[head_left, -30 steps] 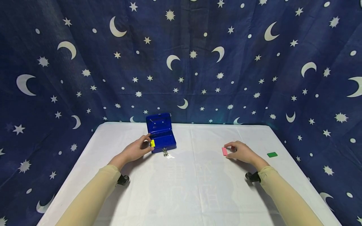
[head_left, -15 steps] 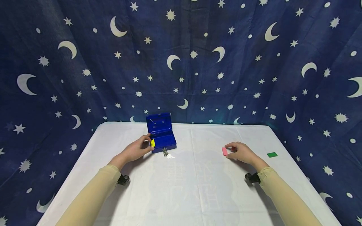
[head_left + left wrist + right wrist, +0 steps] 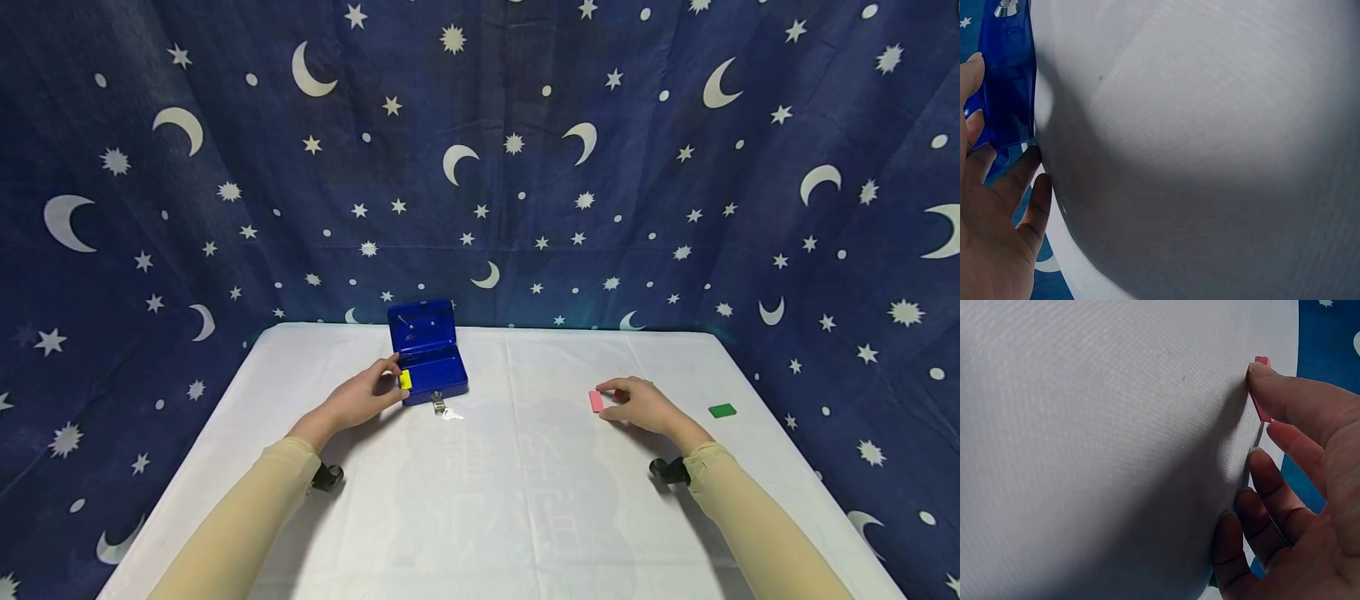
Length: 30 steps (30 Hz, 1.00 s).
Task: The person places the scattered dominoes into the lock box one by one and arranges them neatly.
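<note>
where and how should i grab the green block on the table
The green block is probably best pinched mid-length on its two long edges, the near and far ones, coming down from above. It lies flat on the white cloth, apart from other things, longer from left to right, so that grip takes its narrower width.

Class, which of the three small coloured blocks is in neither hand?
The green block, lying on the white tablecloth to the right of the right hand. The left hand holds the yellow block, and the right hand the pink block.
</note>
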### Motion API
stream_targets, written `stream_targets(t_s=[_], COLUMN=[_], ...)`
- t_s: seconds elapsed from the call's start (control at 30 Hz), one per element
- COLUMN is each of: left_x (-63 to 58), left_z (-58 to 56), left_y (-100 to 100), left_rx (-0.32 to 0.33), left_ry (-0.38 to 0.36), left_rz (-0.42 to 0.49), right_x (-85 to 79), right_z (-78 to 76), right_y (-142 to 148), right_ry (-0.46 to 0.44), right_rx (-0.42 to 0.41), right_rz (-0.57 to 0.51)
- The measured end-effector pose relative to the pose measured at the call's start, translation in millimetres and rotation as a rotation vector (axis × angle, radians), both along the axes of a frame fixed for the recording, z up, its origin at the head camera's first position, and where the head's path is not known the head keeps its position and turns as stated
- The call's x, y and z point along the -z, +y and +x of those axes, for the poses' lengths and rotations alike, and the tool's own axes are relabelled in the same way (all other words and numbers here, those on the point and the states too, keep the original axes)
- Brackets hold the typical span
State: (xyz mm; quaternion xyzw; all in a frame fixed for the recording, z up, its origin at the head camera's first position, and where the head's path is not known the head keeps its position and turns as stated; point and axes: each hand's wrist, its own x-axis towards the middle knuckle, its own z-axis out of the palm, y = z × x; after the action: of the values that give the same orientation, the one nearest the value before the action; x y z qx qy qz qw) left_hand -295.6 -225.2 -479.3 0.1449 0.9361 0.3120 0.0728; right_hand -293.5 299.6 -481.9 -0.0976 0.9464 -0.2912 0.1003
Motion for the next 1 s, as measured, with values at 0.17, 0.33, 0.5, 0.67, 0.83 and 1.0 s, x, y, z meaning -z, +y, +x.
stream_targets(t_s=[0.17, 0.33, 0.5, 0.67, 0.83, 1.0], left_x=[-0.6, -1.2, -1.0, -1.2, -0.8, -0.7], left_z=[0.1, 0.0, 0.4, 1.0, 1.0, 0.9], left_y=[0.9, 1.3, 1.5, 1.6, 1.0, 1.9], left_rx=[-0.003, -0.003, -0.009, -0.013, -0.013, -0.019], left_ry=[-0.008, -0.005, -0.012, -0.011, -0.005, -0.012], left_rz=[0.002, -0.001, 0.004, 0.003, -0.003, 0.000], right_x=[-0.5, -0.3, 0.2, 1.1, 1.5, 0.8], right_z=[0.0, -0.1, -0.6, -0.5, -0.1, 1.3], right_y=[0.0, 0.4, 0.5, 0.7, 0.6, -0.1], right_ry=[-0.005, 0.002, 0.005, 0.010, 0.013, 0.004], right_rx=[0.001, -0.003, -0.006, -0.005, 0.001, 0.020], right_rz=[-0.006, -0.005, -0.003, -0.001, -0.003, -0.019])
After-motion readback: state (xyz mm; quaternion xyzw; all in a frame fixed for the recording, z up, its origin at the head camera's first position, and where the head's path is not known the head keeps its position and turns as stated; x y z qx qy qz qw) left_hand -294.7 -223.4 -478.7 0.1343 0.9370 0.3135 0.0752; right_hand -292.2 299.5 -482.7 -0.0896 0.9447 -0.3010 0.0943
